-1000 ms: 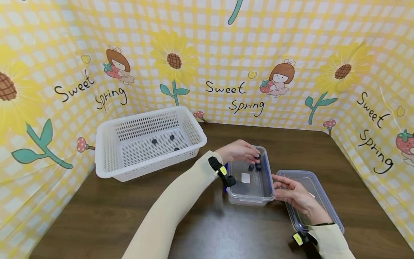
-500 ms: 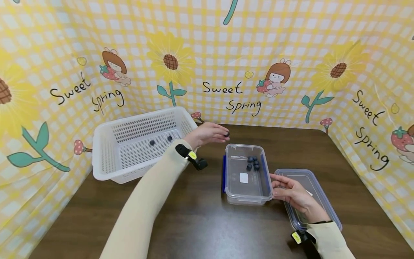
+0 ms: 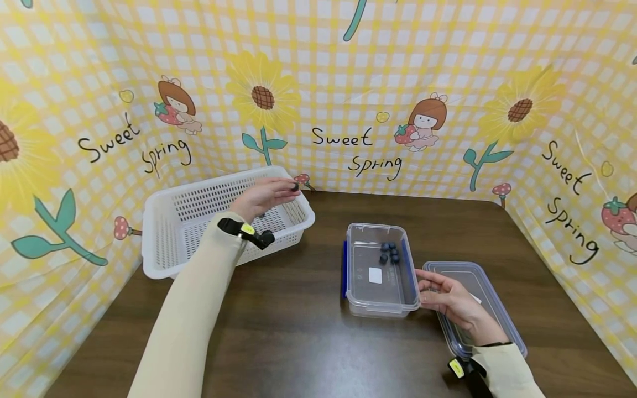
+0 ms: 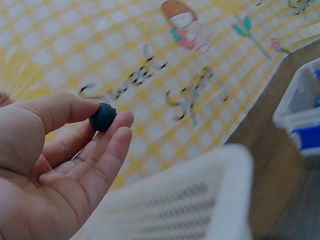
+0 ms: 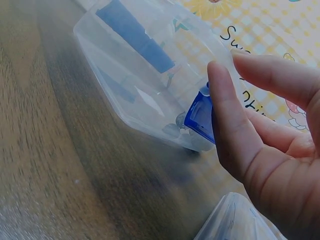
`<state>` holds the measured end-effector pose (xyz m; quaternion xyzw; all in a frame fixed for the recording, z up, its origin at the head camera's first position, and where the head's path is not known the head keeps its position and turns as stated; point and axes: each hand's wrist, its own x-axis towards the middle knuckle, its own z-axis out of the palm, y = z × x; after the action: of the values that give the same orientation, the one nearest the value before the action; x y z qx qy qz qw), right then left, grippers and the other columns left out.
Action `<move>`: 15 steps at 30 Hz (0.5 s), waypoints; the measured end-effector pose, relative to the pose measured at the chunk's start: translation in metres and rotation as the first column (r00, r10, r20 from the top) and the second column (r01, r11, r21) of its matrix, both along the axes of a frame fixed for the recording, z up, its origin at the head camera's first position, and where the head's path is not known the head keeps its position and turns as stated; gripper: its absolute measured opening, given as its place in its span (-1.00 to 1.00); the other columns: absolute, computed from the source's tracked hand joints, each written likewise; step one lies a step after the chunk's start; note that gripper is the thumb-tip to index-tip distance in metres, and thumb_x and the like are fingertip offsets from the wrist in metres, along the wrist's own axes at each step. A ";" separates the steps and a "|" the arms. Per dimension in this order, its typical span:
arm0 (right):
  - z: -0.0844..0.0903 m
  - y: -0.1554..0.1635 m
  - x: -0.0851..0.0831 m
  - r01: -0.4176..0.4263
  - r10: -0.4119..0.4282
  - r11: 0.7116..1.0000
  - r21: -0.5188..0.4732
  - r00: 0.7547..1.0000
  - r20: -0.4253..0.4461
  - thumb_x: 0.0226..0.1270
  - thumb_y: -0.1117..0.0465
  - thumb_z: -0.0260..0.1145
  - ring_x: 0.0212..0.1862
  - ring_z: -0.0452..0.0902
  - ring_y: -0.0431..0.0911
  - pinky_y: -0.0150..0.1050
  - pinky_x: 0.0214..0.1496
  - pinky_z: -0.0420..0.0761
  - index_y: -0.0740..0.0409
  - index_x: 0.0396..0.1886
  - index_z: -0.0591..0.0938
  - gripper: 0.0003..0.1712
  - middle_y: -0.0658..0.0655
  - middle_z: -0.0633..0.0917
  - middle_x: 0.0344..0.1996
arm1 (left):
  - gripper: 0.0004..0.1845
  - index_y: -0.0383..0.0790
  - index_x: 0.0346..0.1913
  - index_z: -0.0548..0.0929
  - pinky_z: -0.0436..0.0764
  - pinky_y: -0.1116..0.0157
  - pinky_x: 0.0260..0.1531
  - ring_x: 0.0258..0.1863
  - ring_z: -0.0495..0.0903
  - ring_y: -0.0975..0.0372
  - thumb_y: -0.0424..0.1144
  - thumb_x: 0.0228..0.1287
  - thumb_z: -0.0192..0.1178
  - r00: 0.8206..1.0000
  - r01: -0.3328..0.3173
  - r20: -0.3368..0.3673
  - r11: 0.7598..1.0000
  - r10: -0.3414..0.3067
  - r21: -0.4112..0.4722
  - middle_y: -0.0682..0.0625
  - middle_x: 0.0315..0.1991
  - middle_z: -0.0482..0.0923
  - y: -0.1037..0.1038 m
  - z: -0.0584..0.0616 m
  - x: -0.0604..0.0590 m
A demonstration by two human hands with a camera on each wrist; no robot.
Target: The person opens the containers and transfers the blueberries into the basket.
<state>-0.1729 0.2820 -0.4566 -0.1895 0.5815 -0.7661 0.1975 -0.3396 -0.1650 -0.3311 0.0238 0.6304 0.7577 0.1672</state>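
While the left hand (image 3: pixel 262 195) hovers over the basket, here's the rundown:

Left hand: pinching a single dark blueberry (image 4: pixel 103 117) between thumb and fingertips (image 4: pixel 121 121); the other fingers lie loosely alongside. In the head view the berry (image 3: pixel 295 187) sits at the tip of that hand, above the right end of the basket.

Right hand: the right hand (image 3: pixel 450 301) has relaxed, pretty much straight fingers resting against the right wall of the clear container, not curled round anything. The wrist view shows the fingertips (image 5: pixel 223 107) just beside the container's blue clasp (image 5: pixel 200 117). Its heel lies over the lid.

Blueberry spot: up in the air in the left hand, over the white basket (image 3: pixel 164 226), well apart from the container.

Clear container: clear container (image 3: pixel 380 301) sits open on the bench, middle-right, with blue clasps on its long sides and a small white label on the bottom.

Berries left in it: a little cluster of blueberries (image 3: pixel 390 254) at the far end of the container, touching each other.

Lid: clear lid (image 3: pixel 490 287) lying flat on the bench just right of the container, partly under the right hand.

Basket: slotted white plastic, far left of the bench, near the backdrop; the sleeve hides most of the inside.

Bench: dark wood bench (image 3: pixel 308 342).

Backdrop: yellow checked cloth (image 3: pixel 348 83) with sunflowers and "Sweet Spring" lettering on all sides.
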 end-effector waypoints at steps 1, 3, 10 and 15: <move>0.000 0.000 0.000 -0.002 0.002 1.000 -0.004 1.000 0.000 0.33 0.61 0.16 -0.11 0.64 -0.15 -0.27 -0.04 0.71 0.20 0.35 0.45 -0.39 0.08 0.62 -0.12 | -0.56 -0.57 0.35 0.32 0.43 0.12 0.30 -0.13 0.68 0.19 -0.48 0.50 0.03 1.000 -0.012 -0.001 1.000 0.012 -0.002 -0.39 0.27 0.39 -0.007 -0.001 -0.001; -0.001 0.000 0.000 -0.008 0.008 1.000 -0.012 1.000 -0.002 0.34 0.61 0.15 -0.11 0.64 -0.15 -0.27 -0.04 0.71 0.20 0.35 0.46 -0.39 0.09 0.62 -0.12 | -0.54 -0.55 0.37 0.30 0.46 0.15 0.28 -0.08 0.66 0.18 -0.48 0.50 0.03 0.999 -0.038 -0.002 0.999 0.038 -0.007 -0.39 0.33 0.33 -0.019 -0.004 -0.002; 0.000 0.000 0.000 -0.006 0.006 1.000 -0.009 1.000 0.000 0.34 0.61 0.15 -0.10 0.64 -0.14 -0.27 -0.03 0.71 0.33 0.40 0.37 -0.37 0.11 0.62 -0.12 | -0.67 -0.41 0.25 0.43 0.42 0.19 0.32 0.20 0.51 0.07 -0.43 0.50 0.06 0.990 -0.132 0.049 0.991 0.132 0.000 -0.08 -0.02 0.57 -0.061 -0.016 0.000; 0.002 0.000 0.000 -0.001 0.001 1.000 0.006 1.000 -0.001 0.34 0.60 0.16 -0.11 0.64 -0.14 -0.26 -0.04 0.71 0.49 0.42 0.25 -0.35 0.13 0.61 -0.12 | -0.84 -0.34 0.07 0.47 0.43 0.24 0.30 0.17 0.53 0.11 -0.42 0.52 0.03 0.970 -0.203 0.138 0.979 0.199 0.020 -0.10 0.01 0.48 -0.085 -0.025 0.003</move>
<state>-0.1727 0.2823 -0.4551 -0.1894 0.5839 -0.7641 0.1983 -0.3365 -0.2502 -0.3560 -0.0886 0.6041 0.7810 0.1315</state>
